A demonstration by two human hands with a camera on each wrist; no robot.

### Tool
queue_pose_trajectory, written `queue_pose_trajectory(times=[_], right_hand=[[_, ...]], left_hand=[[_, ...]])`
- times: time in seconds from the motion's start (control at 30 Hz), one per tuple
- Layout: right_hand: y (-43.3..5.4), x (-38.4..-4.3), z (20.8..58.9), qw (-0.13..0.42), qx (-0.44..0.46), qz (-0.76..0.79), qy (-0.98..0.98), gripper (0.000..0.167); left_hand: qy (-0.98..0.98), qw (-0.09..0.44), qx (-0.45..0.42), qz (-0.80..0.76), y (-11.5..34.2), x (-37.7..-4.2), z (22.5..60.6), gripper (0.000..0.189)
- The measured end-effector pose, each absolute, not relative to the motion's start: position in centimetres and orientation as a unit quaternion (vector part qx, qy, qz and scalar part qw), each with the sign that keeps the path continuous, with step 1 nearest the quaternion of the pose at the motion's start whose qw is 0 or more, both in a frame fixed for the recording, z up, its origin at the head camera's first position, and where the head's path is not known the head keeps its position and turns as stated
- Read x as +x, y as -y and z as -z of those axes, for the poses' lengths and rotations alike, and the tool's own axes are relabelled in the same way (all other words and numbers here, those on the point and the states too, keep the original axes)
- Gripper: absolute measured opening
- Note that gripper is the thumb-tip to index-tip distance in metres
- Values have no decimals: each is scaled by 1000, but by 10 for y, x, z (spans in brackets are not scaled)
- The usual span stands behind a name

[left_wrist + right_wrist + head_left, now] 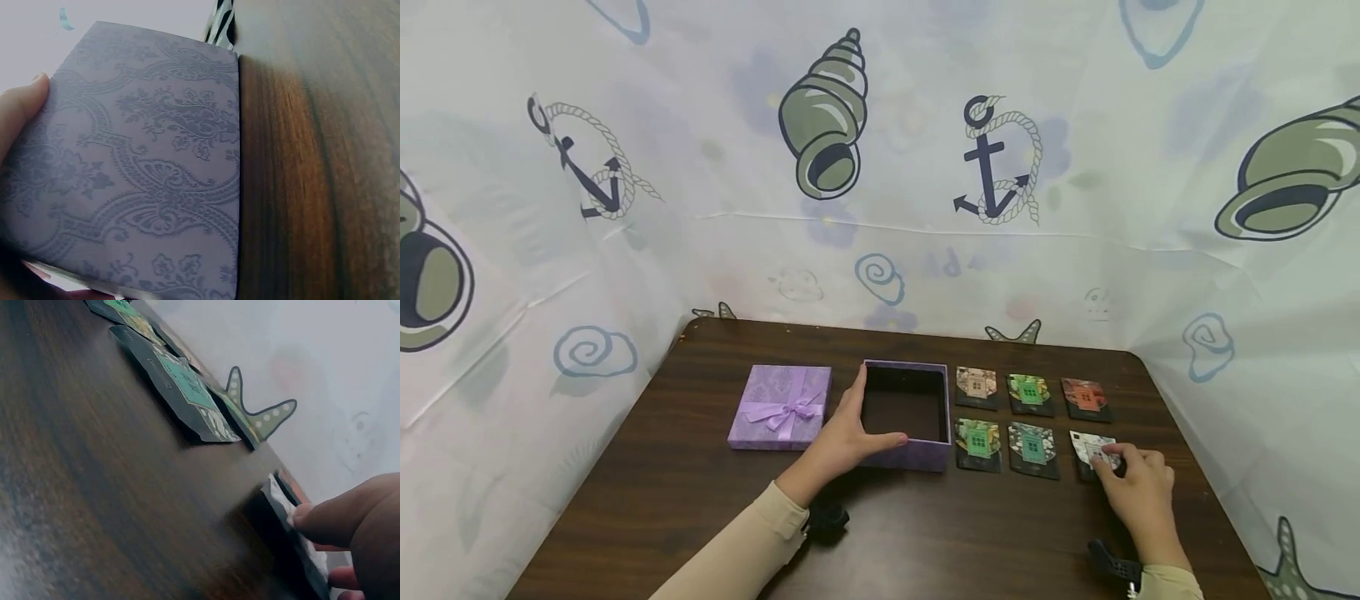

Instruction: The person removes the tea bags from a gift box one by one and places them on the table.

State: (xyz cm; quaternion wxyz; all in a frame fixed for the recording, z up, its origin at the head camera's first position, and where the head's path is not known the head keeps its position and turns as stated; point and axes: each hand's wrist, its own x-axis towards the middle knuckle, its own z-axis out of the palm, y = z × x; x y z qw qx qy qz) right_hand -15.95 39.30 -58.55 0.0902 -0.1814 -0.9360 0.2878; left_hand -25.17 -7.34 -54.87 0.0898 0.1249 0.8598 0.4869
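My left hand (838, 429) rests against an uncovered purple box (917, 454) with a dark interior. Its fingers lie straight along the left wall and the thumb stretches across the front rim. In the left wrist view, the patterned box wall (156, 162) fills much of the picture, the thumb at its edge. At the right, my right hand (1142, 492) pinches a flat black sachet with a white printed front (1090, 446) between thumb and fingers. The right wrist view shows this sachet (290, 534) tilted up from the table.
Left of the box lies its purple lid (786, 408) with a ribbon bow. Several other sachets lie in two rows right of the box, among them a teal one (1032, 450) and a red one (1086, 400). A patterned cloth (910, 167) stands behind the brown table (970, 542).
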Motion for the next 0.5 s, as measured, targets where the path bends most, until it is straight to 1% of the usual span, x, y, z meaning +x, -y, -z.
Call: queue_pose_trajectory(times=[0.23, 0.5], right_hand=[[-392, -161, 593, 114, -178, -272, 939, 36], [-388, -163, 595, 104, -177, -272, 940, 36]], left_hand=[[-864, 87, 124, -480, 74, -253, 552, 142], [-860, 76, 122, -490, 79, -254, 556, 143]])
